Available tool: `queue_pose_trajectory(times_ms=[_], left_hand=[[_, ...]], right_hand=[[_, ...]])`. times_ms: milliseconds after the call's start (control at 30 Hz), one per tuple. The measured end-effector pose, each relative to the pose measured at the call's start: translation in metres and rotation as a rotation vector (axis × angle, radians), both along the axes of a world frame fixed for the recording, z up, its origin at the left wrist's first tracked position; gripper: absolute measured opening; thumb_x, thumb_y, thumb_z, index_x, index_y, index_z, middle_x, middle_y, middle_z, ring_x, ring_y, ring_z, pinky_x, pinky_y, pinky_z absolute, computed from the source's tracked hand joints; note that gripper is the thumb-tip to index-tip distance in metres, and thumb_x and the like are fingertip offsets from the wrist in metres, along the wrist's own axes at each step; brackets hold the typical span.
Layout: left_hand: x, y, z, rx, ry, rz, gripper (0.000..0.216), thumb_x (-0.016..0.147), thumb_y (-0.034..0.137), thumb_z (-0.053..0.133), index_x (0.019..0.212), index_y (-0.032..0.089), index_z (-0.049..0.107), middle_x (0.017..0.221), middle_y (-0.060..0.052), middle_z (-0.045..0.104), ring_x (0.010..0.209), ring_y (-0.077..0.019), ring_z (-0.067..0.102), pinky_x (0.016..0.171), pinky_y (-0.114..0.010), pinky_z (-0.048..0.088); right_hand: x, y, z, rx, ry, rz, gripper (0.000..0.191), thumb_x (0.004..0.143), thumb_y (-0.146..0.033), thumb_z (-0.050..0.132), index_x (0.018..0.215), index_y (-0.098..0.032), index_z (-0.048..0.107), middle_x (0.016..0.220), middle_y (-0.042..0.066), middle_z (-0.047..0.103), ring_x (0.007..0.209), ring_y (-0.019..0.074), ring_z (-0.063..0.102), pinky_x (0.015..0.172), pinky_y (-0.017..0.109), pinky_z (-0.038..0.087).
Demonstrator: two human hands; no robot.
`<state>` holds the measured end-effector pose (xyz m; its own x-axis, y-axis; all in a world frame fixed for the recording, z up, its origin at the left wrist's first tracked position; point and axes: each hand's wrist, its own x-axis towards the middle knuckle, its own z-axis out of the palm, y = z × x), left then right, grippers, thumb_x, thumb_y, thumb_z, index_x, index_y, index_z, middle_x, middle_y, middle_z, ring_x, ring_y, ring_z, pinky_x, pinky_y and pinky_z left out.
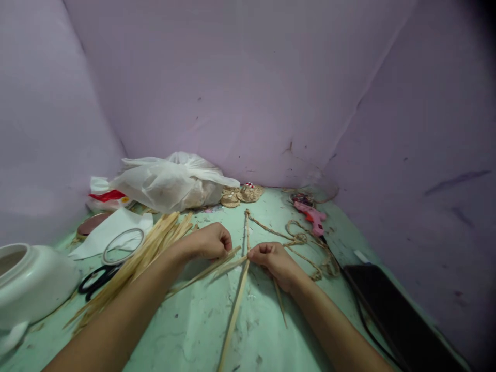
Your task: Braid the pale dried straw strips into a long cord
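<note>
A thin braid (248, 235) of dried plant fibre runs straight down the middle of the table toward me, and loose strips fan out from its near end. My right hand (274, 262) is closed in a pinch on a fibre strip where the braid ends. To its left, my left hand (215, 241) is closed, its fingertips by a second pale strip (222, 263); the fingers partly hide the grip. One long strip (234, 315) hangs down between my arms to the front edge. A finished braided cord (298, 238) lies in loose loops right of the braid.
On the left lie a bundle of dried strips (149, 249), black-handled scissors (98, 280), a ring (123, 246) and a white ceramic pot (42, 276). Behind are a white plastic bag (174, 181) and small woven hats (250, 193). A pink glue gun (312, 217) and a black phone-like slab (395, 310) are right.
</note>
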<state>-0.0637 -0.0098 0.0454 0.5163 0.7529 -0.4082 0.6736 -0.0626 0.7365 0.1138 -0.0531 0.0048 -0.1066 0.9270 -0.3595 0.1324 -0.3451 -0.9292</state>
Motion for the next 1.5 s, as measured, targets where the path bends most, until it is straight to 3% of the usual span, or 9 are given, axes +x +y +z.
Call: queue_pose_trajectory(times_ms=[133,333,500,633,900,1133,1367,1500], left_hand=[[0.009,-0.001,-0.011,-0.113,-0.073,-0.034,0.026,0.047,0.013,0.047,0.069,0.012,0.060,0.046,0.004,0.047,0.042,-0.0084,0.040,0.041,-0.019,0.033],[0.006,-0.001,-0.007,-0.149,-0.095,-0.049,0.022,0.051,0.017,0.052,0.070,0.011,0.062,0.049,0.004,0.047,0.043,-0.0065,0.039,0.042,-0.017,0.032],[0.008,-0.004,-0.007,-0.168,-0.116,-0.076,0.013,0.057,0.021,0.050,0.057,0.012,0.058,0.040,0.005,0.039,0.036,-0.0054,0.033,0.038,-0.018,0.024],[0.013,-0.008,-0.009,-0.183,-0.138,0.005,0.018,0.060,0.027,0.050,0.052,0.012,0.056,0.037,0.004,0.039,0.033,-0.0059,0.032,0.037,-0.019,0.024],[0.025,-0.009,-0.017,-0.176,-0.114,0.209,0.012,0.051,0.023,0.057,0.046,0.013,0.054,0.030,0.005,0.035,0.030,-0.0051,0.027,0.034,-0.020,0.016],[0.028,-0.011,-0.011,-0.274,-0.056,0.268,0.012,0.049,0.025,0.059,0.048,0.014,0.055,0.027,0.006,0.033,0.027,-0.0045,0.022,0.032,-0.019,0.012],[0.035,-0.011,-0.025,-0.280,-0.173,0.349,0.007,0.047,0.017,0.056,0.045,0.013,0.052,0.033,0.004,0.039,0.030,-0.0049,0.028,0.032,-0.019,0.013],[0.041,-0.016,-0.025,-0.330,-0.211,0.408,0.012,0.050,0.019,0.056,0.042,0.013,0.048,0.033,0.003,0.040,0.028,-0.0045,0.028,0.032,-0.019,0.013]], right_hand=[[0.001,0.001,-0.003,0.013,0.033,-0.006,0.017,0.053,-0.026,0.062,0.056,-0.012,0.054,0.040,-0.007,0.037,0.036,0.0024,0.021,0.040,0.022,0.010],[0.000,0.002,-0.007,0.041,0.047,-0.010,0.017,0.052,-0.026,0.062,0.053,-0.012,0.054,0.042,-0.005,0.042,0.039,0.0030,0.026,0.041,0.021,0.015],[0.000,0.003,-0.007,0.040,0.022,-0.028,0.014,0.052,-0.024,0.062,0.054,-0.012,0.054,0.042,-0.005,0.041,0.039,0.0029,0.026,0.041,0.021,0.015],[0.000,0.003,-0.007,0.046,0.028,-0.023,0.013,0.053,-0.023,0.061,0.053,-0.012,0.054,0.041,-0.005,0.041,0.039,0.0031,0.026,0.041,0.021,0.015],[-0.001,0.004,-0.010,0.066,0.043,-0.037,0.012,0.051,-0.022,0.061,0.054,-0.011,0.056,0.043,-0.004,0.045,0.042,0.0043,0.030,0.044,0.021,0.021],[0.000,0.003,-0.012,0.082,0.045,-0.030,0.011,0.053,-0.022,0.061,0.053,-0.012,0.057,0.045,-0.002,0.050,0.043,0.0058,0.037,0.045,0.021,0.025],[-0.002,0.002,-0.007,0.054,0.078,-0.012,0.006,0.054,-0.018,0.056,0.052,-0.012,0.058,0.046,0.000,0.055,0.045,0.0068,0.042,0.048,0.020,0.030],[-0.002,0.002,-0.006,0.009,0.106,-0.037,0.003,0.050,-0.014,0.055,0.051,-0.012,0.057,0.045,-0.001,0.054,0.041,0.0050,0.038,0.044,0.019,0.027]])
